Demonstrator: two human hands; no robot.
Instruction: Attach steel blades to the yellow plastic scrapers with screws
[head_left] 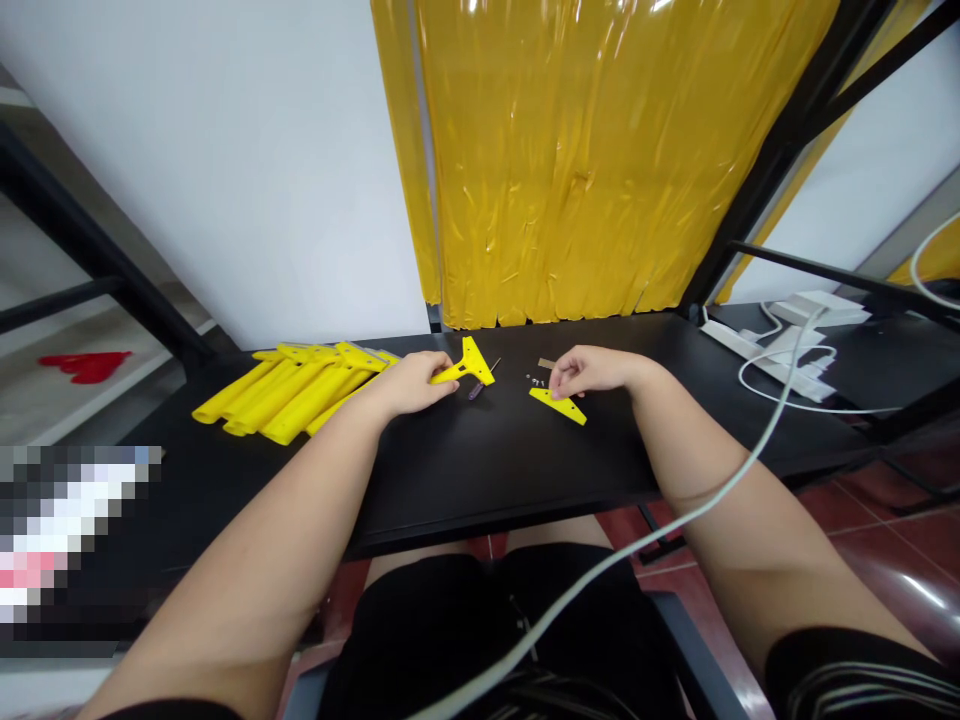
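Observation:
My left hand (416, 382) is closed round the handle of a yellow scraper (471, 362), its wide head pointing right. Pinched at its upper left end by my right hand (581, 372) is a flat yellow plate with holes (564, 406), low over or on the table; I cannot tell which. Between the hands lies a screwdriver (477, 388), partly behind the scraper head. Several small screws (535, 381) rest just left of my right fingers. A thin brownish blade-like strip (547, 363) lies behind them.
Several yellow scrapers (289, 392) are piled on the black table (465, 470) at left. A white power strip (765, 360) with cables sits at right. A pale cable (660, 530) crosses in front of my right forearm. A yellow plastic curtain (577, 180) hangs behind.

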